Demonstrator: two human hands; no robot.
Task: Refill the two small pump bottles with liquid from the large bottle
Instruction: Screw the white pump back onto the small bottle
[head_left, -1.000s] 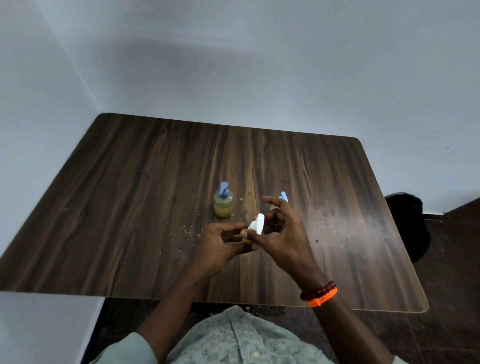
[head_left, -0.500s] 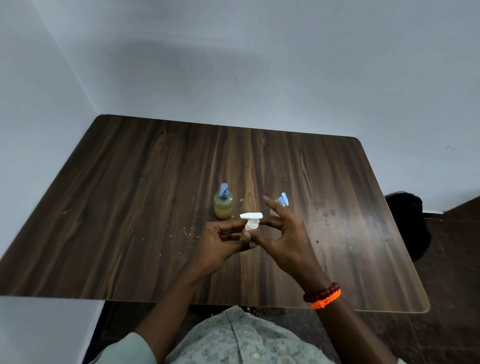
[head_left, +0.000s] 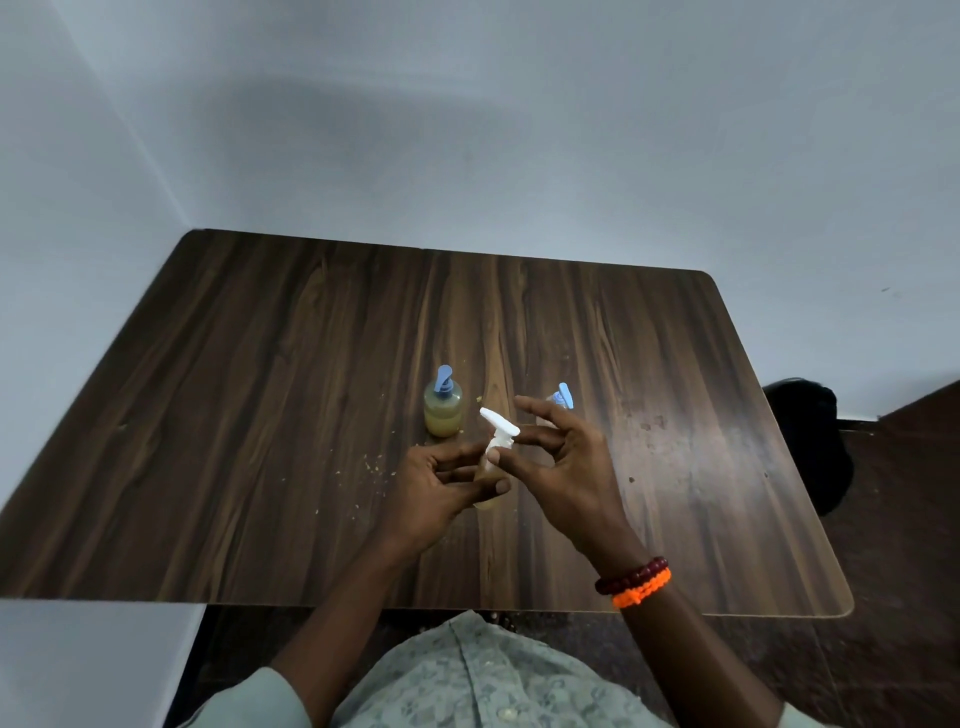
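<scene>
A bottle of yellowish liquid (head_left: 488, 500) with a white pump head (head_left: 500, 427) stands near the table's middle, mostly hidden by my fingers. My left hand (head_left: 441, 488) wraps its body. My right hand (head_left: 558, 462) pinches the white pump's collar between thumb and forefinger, other fingers spread. A small pump bottle (head_left: 443, 410) with a blue pump and yellow liquid stands just behind to the left. A second small bottle with a blue pump (head_left: 564, 396) peeks out behind my right fingers; its body is hidden.
The dark wooden table (head_left: 260, 415) fills the view, with crumbs (head_left: 374, 465) left of my hands. Grey walls close the far and left sides. A black object (head_left: 810, 441) sits on the floor past the right edge.
The white pump head has turned about its neck between my right fingers, from pointing away, to sideways, to slanting toward the upper left. Both hands stay on the bottle.
</scene>
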